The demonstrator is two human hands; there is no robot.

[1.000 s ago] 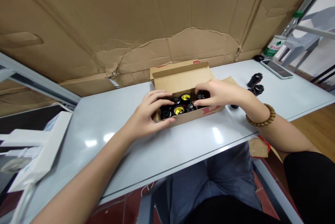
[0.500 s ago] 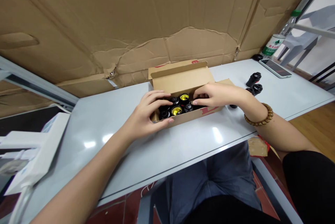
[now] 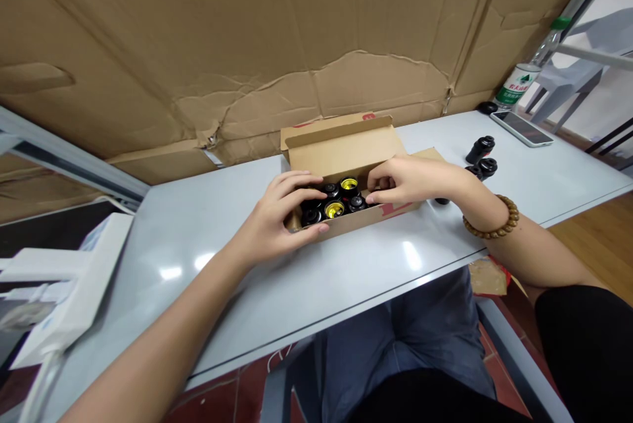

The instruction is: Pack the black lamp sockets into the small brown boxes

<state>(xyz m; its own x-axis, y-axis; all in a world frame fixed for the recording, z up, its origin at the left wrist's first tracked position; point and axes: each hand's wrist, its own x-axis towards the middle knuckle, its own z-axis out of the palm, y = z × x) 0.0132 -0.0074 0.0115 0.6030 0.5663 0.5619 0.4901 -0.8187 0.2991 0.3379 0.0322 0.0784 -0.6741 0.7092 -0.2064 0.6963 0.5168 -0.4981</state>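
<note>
An open cardboard box [image 3: 346, 146] lies on the pale table [image 3: 306, 284], filled with several black lamp sockets [image 3: 334, 209], some with yellow insides. My left hand [image 3: 274, 219] wraps round the box's left end, fingers over the rim and thumb on the front wall. My right hand [image 3: 415, 176] reaches into the right end of the box. Its fingers are curled and pinched on a black socket that they mostly hide. A bead bracelet [image 3: 494, 225] is on my right wrist.
Two loose black sockets [image 3: 482, 156] lie right of the box. Farther right are a phone [image 3: 521, 128] and a plastic bottle [image 3: 519, 80]. Big cardboard sheets [image 3: 297, 28] stand behind the table. White packaging [image 3: 64, 278] sits at the left edge.
My right hand, holding a black socket above the box's right end, has lowered it into the box and curled its fingers in. My left hand has stayed on the box.
</note>
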